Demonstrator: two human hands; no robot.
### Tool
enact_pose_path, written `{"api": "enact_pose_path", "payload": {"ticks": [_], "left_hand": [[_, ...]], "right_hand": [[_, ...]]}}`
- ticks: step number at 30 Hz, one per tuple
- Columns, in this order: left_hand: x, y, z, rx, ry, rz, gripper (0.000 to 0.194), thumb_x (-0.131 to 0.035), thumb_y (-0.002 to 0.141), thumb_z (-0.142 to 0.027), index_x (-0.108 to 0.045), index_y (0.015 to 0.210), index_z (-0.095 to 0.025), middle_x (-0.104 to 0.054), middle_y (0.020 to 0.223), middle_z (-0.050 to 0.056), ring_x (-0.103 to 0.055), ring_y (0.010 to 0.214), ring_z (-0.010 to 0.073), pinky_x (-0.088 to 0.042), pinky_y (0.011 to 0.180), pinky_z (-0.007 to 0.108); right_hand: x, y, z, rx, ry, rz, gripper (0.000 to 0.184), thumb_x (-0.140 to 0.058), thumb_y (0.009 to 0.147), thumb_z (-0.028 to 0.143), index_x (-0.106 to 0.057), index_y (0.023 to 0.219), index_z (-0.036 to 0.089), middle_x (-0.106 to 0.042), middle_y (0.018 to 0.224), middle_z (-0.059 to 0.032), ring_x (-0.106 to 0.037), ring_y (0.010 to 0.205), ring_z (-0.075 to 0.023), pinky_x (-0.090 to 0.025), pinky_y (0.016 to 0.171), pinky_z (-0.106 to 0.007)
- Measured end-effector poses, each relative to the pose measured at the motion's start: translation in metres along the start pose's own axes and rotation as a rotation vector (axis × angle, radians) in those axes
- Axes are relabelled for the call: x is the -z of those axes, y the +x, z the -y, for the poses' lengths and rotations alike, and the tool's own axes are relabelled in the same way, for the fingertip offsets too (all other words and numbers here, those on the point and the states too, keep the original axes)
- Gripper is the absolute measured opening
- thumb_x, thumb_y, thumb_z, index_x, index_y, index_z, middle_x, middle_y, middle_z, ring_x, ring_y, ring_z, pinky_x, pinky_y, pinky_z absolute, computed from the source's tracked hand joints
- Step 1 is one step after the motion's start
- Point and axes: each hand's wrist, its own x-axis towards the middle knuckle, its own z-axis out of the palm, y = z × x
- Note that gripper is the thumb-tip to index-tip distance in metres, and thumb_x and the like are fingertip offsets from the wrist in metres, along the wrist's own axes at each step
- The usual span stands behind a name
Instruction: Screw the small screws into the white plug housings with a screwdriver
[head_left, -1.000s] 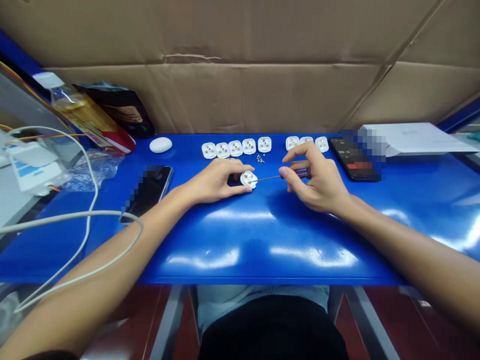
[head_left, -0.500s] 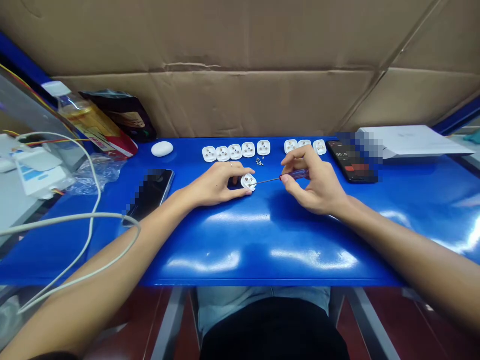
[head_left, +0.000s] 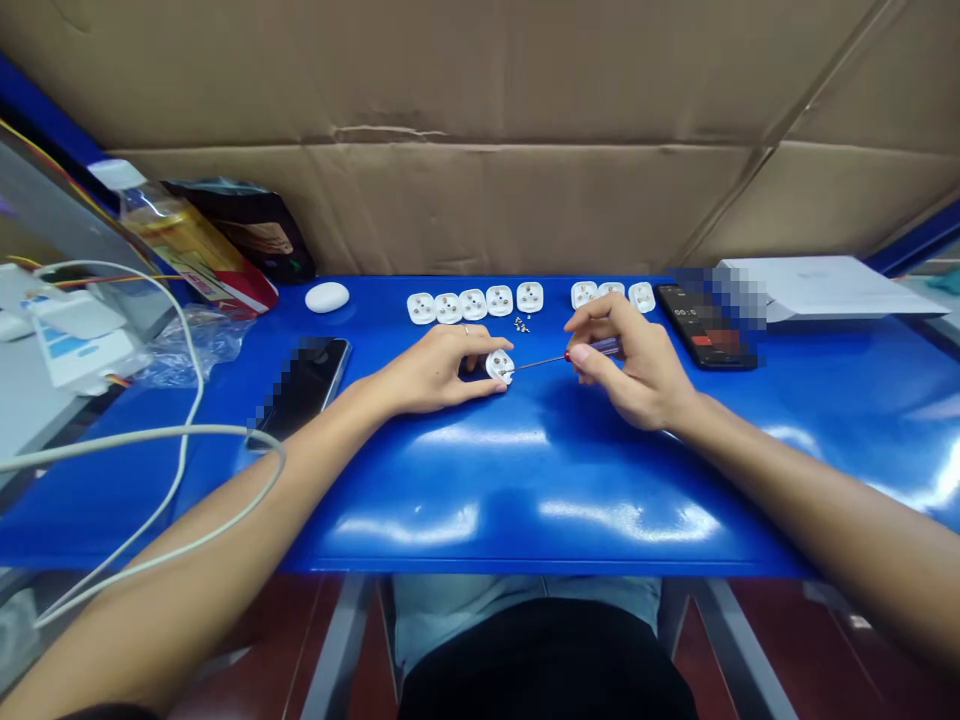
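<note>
Between the thumb and fingers of my left hand (head_left: 442, 368) is a small white plastic plug housing (head_left: 498, 362) with metal parts inside, held just over the blue table. My right hand (head_left: 630, 362) grips a screwdriver (head_left: 541, 362) by its dark handle with a red collar. The thin shaft points left, and its tip meets the lower part of the housing. A small pile of brass-coloured screws (head_left: 522, 325) lies just behind the housing. Farther back, a row of similar white housings (head_left: 473, 304) stretches along the table, with several more (head_left: 584, 294) behind my right hand.
A phone (head_left: 705, 325) and a white box (head_left: 832, 285) are at the back right. At left are another phone (head_left: 311, 385), a white oval object (head_left: 327, 297), a tilted bottle (head_left: 187, 240) and a pale cable (head_left: 196, 385) looping over my left forearm. Cardboard (head_left: 480, 210) walls the back.
The view has shifted very slightly. Both hands keep their places, with the screwdriver tip still at the housing; the handle looks slightly turned in my right fingers.
</note>
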Motion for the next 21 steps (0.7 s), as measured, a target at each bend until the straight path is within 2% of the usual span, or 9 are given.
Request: {"api": "enact_pose_path", "payload": {"ticks": [2, 6, 8, 11, 16, 19, 21], "left_hand": [[-0.0001, -0.0002, 0.0012, -0.002, -0.002, -0.003, 0.044, -0.074, 0.099, -0.041, -0.074, 0.135, -0.017, -0.079, 0.109, 0.009, -0.072, 0.089, 0.0212, -0.053, 0.082, 0.031], [-0.0005, -0.0011, 0.0038, -0.008, 0.016, -0.006, 0.044, -0.073, 0.099, -0.043, -0.074, 0.136, -0.018, -0.079, 0.110, 0.009, -0.072, 0.090, 0.0213, -0.053, 0.082, 0.031], [-0.0006, -0.0016, 0.0044, -0.008, 0.025, -0.005, 0.045, -0.073, 0.099, -0.043, -0.073, 0.137, -0.019, -0.079, 0.112, 0.009, -0.073, 0.091, 0.0219, -0.053, 0.082, 0.031], [-0.0005, -0.0018, 0.0044, -0.008, 0.020, -0.007, 0.045, -0.074, 0.098, -0.042, -0.073, 0.136, -0.017, -0.079, 0.111, 0.009, -0.073, 0.091, 0.0221, -0.053, 0.083, 0.032], [-0.0006, -0.0010, 0.0032, -0.016, 0.032, -0.010, 0.044, -0.075, 0.098, -0.039, -0.073, 0.136, -0.017, -0.079, 0.109, 0.009, -0.072, 0.088, 0.0210, -0.052, 0.081, 0.031], [-0.0008, -0.0009, 0.0035, -0.014, 0.029, -0.004, 0.045, -0.075, 0.098, -0.040, -0.073, 0.137, -0.017, -0.079, 0.111, 0.009, -0.073, 0.090, 0.0213, -0.053, 0.082, 0.031], [-0.0010, -0.0012, 0.0041, -0.013, 0.022, -0.004, 0.045, -0.075, 0.099, -0.041, -0.073, 0.137, -0.017, -0.080, 0.111, 0.009, -0.073, 0.091, 0.0216, -0.053, 0.082, 0.032]], "right_hand": [[0.0003, -0.0008, 0.0001, 0.046, -0.009, 0.025, 0.017, -0.063, 0.099, 0.029, -0.057, 0.115, 0.025, -0.074, 0.096, -0.0048, -0.072, 0.077, -0.0217, -0.057, 0.069, -0.037], [0.0000, -0.0014, 0.0030, -0.023, -0.082, -0.006, 0.013, -0.056, 0.105, 0.036, -0.058, 0.111, 0.024, -0.073, 0.084, -0.0029, -0.071, 0.068, -0.0212, -0.054, 0.063, -0.037], [-0.0002, -0.0011, 0.0034, -0.021, -0.076, -0.003, 0.016, -0.057, 0.104, 0.038, -0.057, 0.113, 0.024, -0.074, 0.090, -0.0051, -0.071, 0.071, -0.0222, -0.054, 0.063, -0.037], [-0.0006, -0.0006, 0.0024, 0.027, -0.044, -0.007, 0.019, -0.063, 0.100, 0.033, -0.055, 0.115, 0.025, -0.074, 0.100, -0.0068, -0.073, 0.078, -0.0235, -0.057, 0.067, -0.039], [-0.0008, -0.0004, 0.0031, -0.054, -0.055, -0.014, 0.014, -0.057, 0.105, 0.038, -0.056, 0.113, 0.026, -0.073, 0.088, -0.0045, -0.075, 0.080, -0.0255, -0.059, 0.072, -0.042], [-0.0005, -0.0006, 0.0034, 0.019, -0.055, -0.004, 0.019, -0.064, 0.100, 0.035, -0.056, 0.115, 0.027, -0.074, 0.100, -0.0074, -0.074, 0.090, -0.0273, -0.060, 0.076, -0.043], [-0.0010, -0.0004, 0.0031, 0.037, -0.062, -0.022, 0.020, -0.067, 0.097, 0.030, -0.056, 0.114, 0.026, -0.074, 0.098, -0.0060, -0.074, 0.086, -0.0258, -0.059, 0.075, -0.041]]}}
